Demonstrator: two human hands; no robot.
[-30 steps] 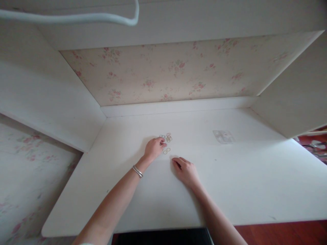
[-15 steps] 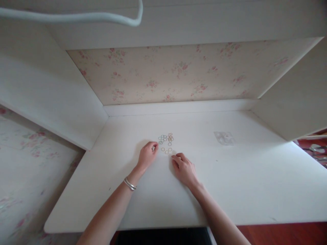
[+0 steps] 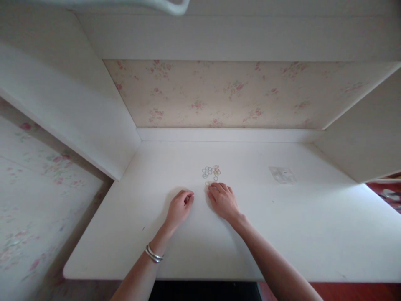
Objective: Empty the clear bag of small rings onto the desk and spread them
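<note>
Several small thin rings, bluish-grey ones [image 3: 206, 170] and yellow-orange ones [image 3: 216, 170], lie in a loose cluster on the white desk. A single grey ring [image 3: 216, 178] sits just below them. My right hand [image 3: 223, 202] rests palm down with its fingers stretched forward, touching or covering the nearest rings; one pale yellow ring [image 3: 207, 184] peeks out by its fingertips. To the left, my left hand [image 3: 180, 209] is on the desk, fingers curled towards the thumb, and I see nothing in it. Two silver bangles [image 3: 153, 253] circle the left wrist.
A clear plastic packet [image 3: 282, 175] lies on the desk [image 3: 282, 238] at the right. White panels [image 3: 103, 113] enclose the desk on both sides, with floral wallpaper [image 3: 225, 94] behind. A white curved tube [image 3: 169, 6] hangs overhead.
My left hand has drawn back from the ring cluster, towards me. My right hand has moved left and forward over the nearest rings. The camera view has shifted slightly.
</note>
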